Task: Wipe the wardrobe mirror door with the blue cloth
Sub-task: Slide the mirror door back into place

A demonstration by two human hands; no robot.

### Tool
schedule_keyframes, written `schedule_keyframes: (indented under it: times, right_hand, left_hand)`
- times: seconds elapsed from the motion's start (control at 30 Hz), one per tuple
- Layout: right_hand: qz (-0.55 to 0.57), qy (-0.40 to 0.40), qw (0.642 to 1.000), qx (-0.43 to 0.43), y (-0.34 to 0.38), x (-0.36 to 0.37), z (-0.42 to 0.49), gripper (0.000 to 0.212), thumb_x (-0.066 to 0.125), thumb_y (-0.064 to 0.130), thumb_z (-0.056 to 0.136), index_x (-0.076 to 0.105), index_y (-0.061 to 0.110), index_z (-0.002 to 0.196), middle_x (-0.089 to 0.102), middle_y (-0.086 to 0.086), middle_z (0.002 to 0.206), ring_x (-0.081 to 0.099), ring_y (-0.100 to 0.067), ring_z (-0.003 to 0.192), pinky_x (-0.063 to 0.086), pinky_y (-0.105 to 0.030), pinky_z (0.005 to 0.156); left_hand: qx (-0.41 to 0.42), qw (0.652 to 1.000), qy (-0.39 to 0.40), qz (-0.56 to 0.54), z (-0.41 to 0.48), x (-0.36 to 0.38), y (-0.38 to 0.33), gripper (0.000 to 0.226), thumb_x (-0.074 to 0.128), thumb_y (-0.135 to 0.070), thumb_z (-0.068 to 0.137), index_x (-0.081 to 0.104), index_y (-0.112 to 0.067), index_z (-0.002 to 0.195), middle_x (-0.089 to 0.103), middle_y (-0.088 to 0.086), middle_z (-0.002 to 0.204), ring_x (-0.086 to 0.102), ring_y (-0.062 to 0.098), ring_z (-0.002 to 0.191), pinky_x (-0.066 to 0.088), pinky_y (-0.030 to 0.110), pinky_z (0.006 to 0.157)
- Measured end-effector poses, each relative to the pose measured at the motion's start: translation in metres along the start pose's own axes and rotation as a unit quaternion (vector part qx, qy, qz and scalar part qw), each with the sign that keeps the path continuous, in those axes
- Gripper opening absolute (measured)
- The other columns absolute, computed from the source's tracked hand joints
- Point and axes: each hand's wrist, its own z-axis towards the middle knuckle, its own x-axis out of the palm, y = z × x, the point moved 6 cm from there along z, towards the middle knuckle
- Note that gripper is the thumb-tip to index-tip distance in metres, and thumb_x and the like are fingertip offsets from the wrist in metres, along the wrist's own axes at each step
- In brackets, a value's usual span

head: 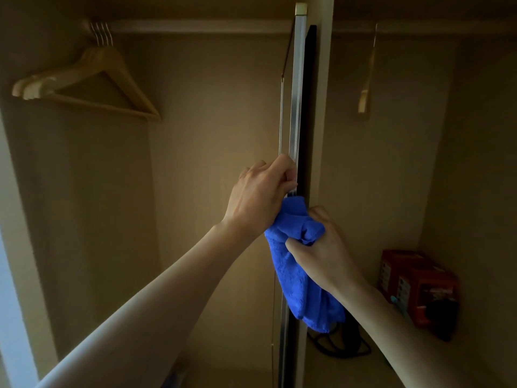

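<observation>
Gripping the mirror door (296,107) edge mid-frame with left hand (260,194), clutching the bunched blue cloth (305,289) just below with right hand (324,256). Can't read red box (419,287) labels, lower right.

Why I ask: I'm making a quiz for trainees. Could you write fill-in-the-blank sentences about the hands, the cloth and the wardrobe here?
1. The right hand grips a bunched ____ cloth.
2. The left hand holds the mirror door by its edge, just ____ the cloth.
3. Wooden ____ hang from the rail at upper left.
4. The red box sits to the ____ of the mirror door.
Missing words: blue; above; hangers; right.
</observation>
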Motion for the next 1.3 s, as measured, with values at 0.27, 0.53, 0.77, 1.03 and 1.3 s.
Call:
schedule_keyframes:
  times: [0.27,0.53,0.77,1.03,1.3]
  right_hand:
    - [-0.021,-0.007,1.0,0.008,-0.013,0.009,0.016,0.021,0.066,0.023,0.082,0.058,0.018,0.101,0.055,0.002,0.102,0.056,-0.017,0.09,0.049,-0.032,0.078]
    - [-0.026,-0.012,0.999,0.015,-0.027,0.017,0.02,0.026,0.057,0.037,0.074,0.055,0.02,0.095,0.054,0.007,0.094,0.053,-0.008,0.08,0.045,-0.021,0.069]
    - [-0.026,0.023,0.999,0.022,-0.039,0.027,0.008,0.015,0.054,0.031,0.075,0.042,0.023,0.074,0.041,0.017,0.07,0.05,0.003,0.06,0.035,-0.016,0.057]
    - [0.058,0.096,0.993,0.035,-0.036,0.026,-0.025,0.009,0.058,0.03,0.076,0.051,0.029,0.083,0.055,0.008,0.094,0.059,-0.002,0.078,0.047,-0.015,0.071]
    - [0.149,0.118,0.973,0.132,-0.063,0.022,-0.055,0.028,0.064,0.015,0.092,0.055,0.039,0.082,0.061,0.011,0.068,0.061,0.005,0.065,0.046,-0.013,0.059]
  left_hand:
    - [-0.04,0.999,0.016,-0.015,0.01,0.015,0.015,0.004,0.057,-0.022,0.1,0.055,-0.019,0.103,0.066,-0.003,0.092,0.055,0.021,0.089,0.051,0.042,0.076]
    - [-0.038,0.999,0.005,-0.013,0.009,0.017,0.018,0.007,0.056,-0.024,0.102,0.056,-0.018,0.107,0.066,-0.004,0.088,0.057,0.021,0.086,0.05,0.041,0.078]
    - [-0.091,0.996,0.011,-0.013,-0.011,0.029,0.026,0.012,0.059,-0.032,0.099,0.051,-0.024,0.101,0.063,-0.004,0.089,0.056,0.022,0.084,0.052,0.044,0.074]
    - [-0.156,0.987,0.003,-0.042,-0.056,0.043,0.031,0.011,0.06,-0.035,0.1,0.059,-0.024,0.098,0.064,-0.01,0.086,0.058,0.012,0.079,0.051,0.035,0.072]
    - [-0.215,0.962,0.034,-0.167,-0.111,0.059,0.027,0.032,0.038,-0.052,0.104,0.061,-0.033,0.118,0.065,-0.015,0.108,0.061,0.001,0.1,0.05,0.02,0.08]
